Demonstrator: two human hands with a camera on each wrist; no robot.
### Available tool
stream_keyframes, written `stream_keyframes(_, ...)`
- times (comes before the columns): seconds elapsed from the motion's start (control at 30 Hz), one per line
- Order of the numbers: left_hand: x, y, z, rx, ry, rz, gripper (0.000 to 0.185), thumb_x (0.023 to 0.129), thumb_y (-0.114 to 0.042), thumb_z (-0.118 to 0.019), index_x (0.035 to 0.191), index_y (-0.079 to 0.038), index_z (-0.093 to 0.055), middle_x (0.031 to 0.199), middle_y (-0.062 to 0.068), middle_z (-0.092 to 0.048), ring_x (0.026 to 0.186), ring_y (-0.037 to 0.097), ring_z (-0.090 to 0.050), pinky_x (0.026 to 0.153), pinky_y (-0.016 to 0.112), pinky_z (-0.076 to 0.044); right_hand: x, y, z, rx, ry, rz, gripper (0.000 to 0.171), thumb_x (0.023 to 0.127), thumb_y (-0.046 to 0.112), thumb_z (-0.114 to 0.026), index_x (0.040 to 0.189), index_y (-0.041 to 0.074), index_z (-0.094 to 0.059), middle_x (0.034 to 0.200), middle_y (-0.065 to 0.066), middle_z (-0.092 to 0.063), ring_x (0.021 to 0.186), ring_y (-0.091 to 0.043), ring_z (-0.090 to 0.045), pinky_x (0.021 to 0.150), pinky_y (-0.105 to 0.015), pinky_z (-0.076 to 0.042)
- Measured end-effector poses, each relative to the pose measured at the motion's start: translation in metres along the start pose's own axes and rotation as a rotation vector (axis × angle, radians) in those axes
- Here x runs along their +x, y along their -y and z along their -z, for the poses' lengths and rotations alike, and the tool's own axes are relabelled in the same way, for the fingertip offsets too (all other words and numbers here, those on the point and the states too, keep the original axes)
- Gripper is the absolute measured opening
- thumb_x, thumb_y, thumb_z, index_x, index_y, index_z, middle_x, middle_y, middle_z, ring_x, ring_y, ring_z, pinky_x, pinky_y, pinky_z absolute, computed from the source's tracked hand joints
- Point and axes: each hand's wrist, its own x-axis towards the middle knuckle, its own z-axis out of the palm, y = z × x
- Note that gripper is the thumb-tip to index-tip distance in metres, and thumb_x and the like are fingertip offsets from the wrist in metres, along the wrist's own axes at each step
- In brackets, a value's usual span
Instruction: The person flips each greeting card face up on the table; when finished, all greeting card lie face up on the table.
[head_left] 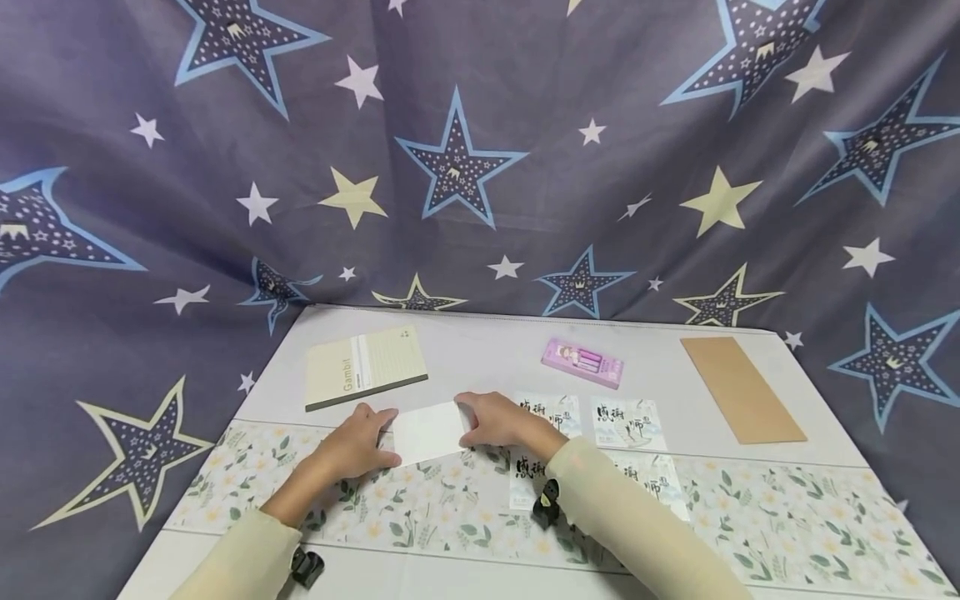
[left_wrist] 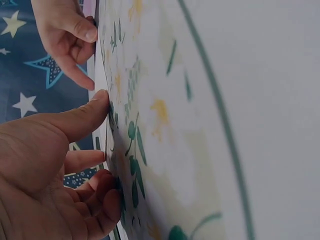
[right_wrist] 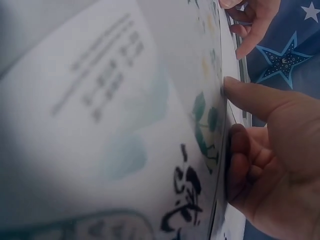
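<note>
A blank white card (head_left: 427,434) lies level, close over the floral strip in the middle of the head view. My left hand (head_left: 351,446) holds its left end, the thumb at the near corner and the index finger at the far one. At the opposite end, my right hand (head_left: 497,418) grips the card between thumb and fingers. Both wrist views show the thumbs low at the table surface, with the other fingers bent beside them. Right of the card lie several printed cards (head_left: 628,423) with black brush lettering, partly covered by my right forearm.
A cream notebook (head_left: 375,362) lies at the back left. Behind the printed cards is a purple pen box (head_left: 582,363). A brown kraft envelope (head_left: 742,390) rests at the right. The white table (head_left: 480,350) ends at a starry curtain (head_left: 480,250).
</note>
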Motion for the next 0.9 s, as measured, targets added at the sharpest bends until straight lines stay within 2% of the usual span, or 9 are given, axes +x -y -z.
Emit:
stream_keyframes(0.23,0.001,-0.001,0.001,-0.032,0.009,0.04,0.088,0.079,-0.033,-0.087,0.152,-0.005,-0.046,0.12,0.017,-0.054,0.086,0.019,-0.056,0.077,0.037,-0.052,0.002,0.0,-0.001,0.025,0.026,-0.013,0.086,0.084,0.026,-0.083,0.156,0.012,-0.04,0.076,0.006,-0.063,0.066,-0.006,-0.056,0.07,-0.023,-0.048)
stream_keyframes(0.43,0.002,-0.006,0.002,-0.058,-0.009,0.054,0.089,0.078,-0.031,-0.087,0.151,-0.006,-0.044,0.122,0.016,-0.055,0.088,0.021,-0.058,0.082,0.043,-0.054,0.002,0.0,0.002,0.033,0.023,-0.022,0.085,0.084,0.026,-0.083,0.156,0.012,-0.04,0.079,0.006,-0.063,0.068,-0.008,-0.057,0.07,-0.024,-0.049)
stream_keyframes(0.63,0.003,-0.008,0.003,-0.065,-0.015,0.029,0.09,0.077,-0.029,-0.088,0.15,-0.006,-0.04,0.12,0.014,-0.056,0.092,0.021,-0.057,0.086,0.045,-0.053,0.0,-0.001,0.006,0.079,0.023,0.0,0.079,0.083,0.023,-0.084,0.148,0.012,-0.04,0.082,0.003,-0.064,0.069,-0.01,-0.058,0.068,-0.025,-0.049)
stream_keyframes(0.73,0.004,-0.009,0.004,-0.095,-0.017,-0.007,0.088,0.078,-0.022,-0.088,0.149,-0.005,-0.038,0.11,0.009,-0.056,0.086,0.018,-0.053,0.08,0.037,-0.049,-0.001,-0.003,0.008,0.111,0.016,0.019,0.071,0.084,0.02,-0.083,0.14,0.013,-0.04,0.083,0.003,-0.064,0.07,-0.01,-0.058,0.069,-0.024,-0.048)
stream_keyframes(0.9,0.005,-0.011,0.005,-0.171,-0.008,-0.074,0.076,0.086,-0.009,-0.079,0.147,-0.003,-0.034,0.09,0.001,-0.058,0.069,0.013,-0.051,0.062,0.025,-0.042,-0.003,-0.008,0.01,0.201,-0.007,0.056,0.059,0.087,0.014,-0.079,0.131,0.013,-0.041,0.082,0.005,-0.065,0.07,-0.009,-0.058,0.073,-0.025,-0.049)
